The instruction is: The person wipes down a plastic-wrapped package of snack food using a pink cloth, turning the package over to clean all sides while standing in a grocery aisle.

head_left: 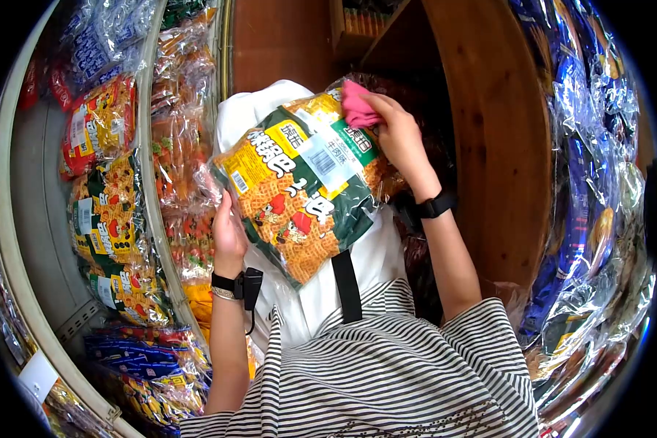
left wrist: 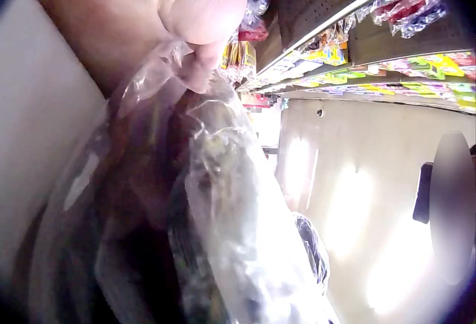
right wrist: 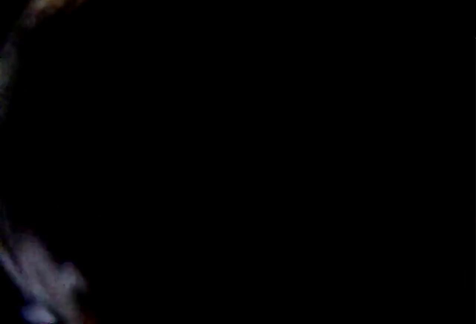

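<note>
A large clear plastic bag of snack packs [head_left: 310, 241], green and yellow with a white barcode label, lies tilted over the person's lap. My left hand [head_left: 228, 230] grips its left edge; in the left wrist view the thumb side of that hand [left wrist: 201, 11] is at the crinkled clear wrapping [left wrist: 245, 212]. At the bag's upper right corner, my right hand [head_left: 401, 139] holds a bunched pink cloth [head_left: 359, 107] against the wrapping. The right wrist view is almost wholly dark, so nothing of the hand shows there.
Shelves on the left hold more bagged snacks [head_left: 113, 219], red packs [head_left: 98, 124] and blue packs [head_left: 142, 358]. A brown wooden panel [head_left: 496, 146] rises close to the right arm. Beyond it hang shiny blue bags [head_left: 573, 190].
</note>
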Demonstrator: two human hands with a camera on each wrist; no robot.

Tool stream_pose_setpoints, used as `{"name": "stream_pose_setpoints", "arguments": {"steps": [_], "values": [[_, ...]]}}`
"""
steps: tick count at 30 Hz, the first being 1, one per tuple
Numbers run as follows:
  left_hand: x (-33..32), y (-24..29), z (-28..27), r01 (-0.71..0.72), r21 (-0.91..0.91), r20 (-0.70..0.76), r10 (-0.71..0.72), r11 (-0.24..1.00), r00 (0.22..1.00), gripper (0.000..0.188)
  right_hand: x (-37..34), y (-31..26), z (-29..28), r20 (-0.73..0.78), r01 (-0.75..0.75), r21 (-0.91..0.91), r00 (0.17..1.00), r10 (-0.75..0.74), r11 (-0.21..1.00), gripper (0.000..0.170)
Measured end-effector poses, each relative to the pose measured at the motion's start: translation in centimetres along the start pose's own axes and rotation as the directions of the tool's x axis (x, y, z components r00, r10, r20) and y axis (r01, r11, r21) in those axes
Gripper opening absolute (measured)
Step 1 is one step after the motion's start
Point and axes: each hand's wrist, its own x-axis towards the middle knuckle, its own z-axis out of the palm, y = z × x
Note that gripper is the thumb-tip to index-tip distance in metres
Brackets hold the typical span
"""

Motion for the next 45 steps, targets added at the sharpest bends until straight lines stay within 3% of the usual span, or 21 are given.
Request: {"name": "stream_pose_setpoints", "arguments": {"steps": [4, 6, 13, 16, 17, 19, 20, 22, 23, 25, 26, 28, 29, 30, 31, 33, 34, 38, 40, 42, 45], "values": [[-0.4, 0.5, -0.4, 0.047, 0.067, 0.008, -0.047, 0.997, 0.999, 0.046, -1.1, -3.5, 0.2, 0.047, 0.172, -0.077, 0.985, -0.169, 0.982, 0.05], [-0.4, 0.8, 0.0, 0.015, 0.067, 0.046, -0.018, 0.998, 0.999, 0.047, -3.3, -2.8, -2.2, 0.07, 0.005, 0.151, 0.997, -0.016, 0.989, 0.054], [0.3, -0.2, -1.3, 0.023, 0.012, 0.028, -0.023, 1.0, 0.999, 0.05, -7.4, -0.2, -2.4, -0.076, -0.209, 0.019, 0.975, 0.21, 0.978, 0.055], [-0.3, -0.1, -1.8, 0.046, 0.055, 0.077, -0.05, 0.997, 0.996, 0.051, -7.5, -5.6, -1.5, 0.047, -0.116, -0.102, 0.992, 0.121, 0.988, 0.057], [-0.8, 0.1, -1.5, 0.041, 0.109, 0.141, -0.056, 0.993, 0.988, 0.051, -7.8, -8.4, -0.3, 0.191, 0.183, -0.218, 0.971, -0.142, 0.959, 0.05], [-1.0, 0.1, -1.4, 0.055, 0.074, 0.19, -0.068, 0.996, 0.979, 0.048, -7.9, -9.9, 0.6, 0.246, 0.263, -0.108, 0.941, -0.23, 0.959, 0.033], [-0.8, 0.1, -2.0, 0.05, 0.076, 0.192, -0.064, 0.996, 0.979, 0.048, -8.5, -10.8, 2.3, 0.351, 0.482, 0.152, 0.79, -0.503, 0.863, 0.03], [-0.6, 0.6, -2.6, 0.207, 0.052, 0.309, -0.213, 0.977, 0.927, 0.046, -8.9, -11.4, 2.4, 0.391, 0.485, 0.24, 0.745, -0.541, 0.841, 0.027], [-0.9, 0.7, -1.6, 0.099, 0.153, 0.141, -0.121, 0.983, 0.983, 0.048, -8.5, -10.8, 1.9, 0.388, 0.454, 0.265, 0.757, -0.526, 0.85, 0.026], [-0.6, 0.8, -1.0, 0.118, 0.143, 0.15, -0.14, 0.983, 0.979, 0.048, -7.8, -10.5, 1.0, 0.37, 0.456, 0.281, 0.76, -0.534, 0.844, 0.026], [-1.1, 0.8, -1.0, 0.143, 0.131, 0.152, -0.163, 0.981, 0.975, 0.048, -7.4, -8.1, -0.1, 0.306, 0.328, 0.126, 0.885, -0.352, 0.936, 0.029], [-1.1, 0.9, -0.6, 0.125, 0.138, 0.144, -0.145, 0.982, 0.979, 0.047, -6.6, -5.9, -0.8, 0.242, 0.349, -0.029, 0.912, -0.333, 0.937, 0.043], [-1.1, 0.7, -0.7, 0.101, 0.141, 0.15, -0.122, 0.985, 0.981, 0.047, -6.3, -4.0, -1.6, 0.109, 0.168, -0.05, 0.981, -0.162, 0.984, 0.048], [-1.0, 0.7, -0.7, 0.076, 0.149, 0.157, -0.099, 0.986, 0.983, 0.047, -6.0, -1.8, -2.0, -0.033, -0.02, -0.042, 0.999, 0.019, 0.999, 0.053], [-1.0, 0.8, -0.6, 0.063, 0.137, 0.158, -0.084, 0.989, 0.984, 0.047, -6.0, -1.3, -2.1, -0.031, -0.003, -0.046, 1.0, 0.002, 0.999, 0.053], [-1.0, 1.2, -0.7, 0.228, 0.082, 0.158, -0.238, 0.97, 0.958, 0.052, -6.8, -0.4, -1.8, -0.095, -0.176, 0.031, 0.979, 0.178, 0.984, 0.06], [-1.3, 1.4, -1.2, 0.223, 0.078, 0.151, -0.233, 0.972, 0.961, 0.052, -7.8, -1.7, -1.2, -0.113, -0.115, -0.161, 0.989, 0.097, 0.98, 0.06], [-1.7, 0.0, -2.9, 0.363, 0.074, 0.558, -0.341, 0.929, 0.757, 0.071, -8.4, -5.6, -0.4, -0.027, -0.052, -0.124, 0.998, 0.048, 0.991, 0.061], [-2.3, -0.2, -2.2, 0.411, 0.006, 0.331, -0.389, 0.912, 0.859, 0.07, -8.3, -8.8, 0.2, 0.13, 0.153, -0.229, 0.983, -0.126, 0.961, 0.058], [-2.1, 0.1, -1.0, 0.32, 0.074, 0.409, -0.321, 0.945, 0.854, 0.064, -8.2, -9.7, 1.1, 0.144, 0.19, -0.174, 0.976, -0.165, 0.966, 0.055], [-2.0, 1.1, 1.6, 0.178, 0.053, 0.195, -0.185, 0.983, 0.963, 0.055, -7.0, -12.6, 2.6, 0.276, 0.443, 0.016, 0.86, -0.43, 0.896, 0.038]]}}
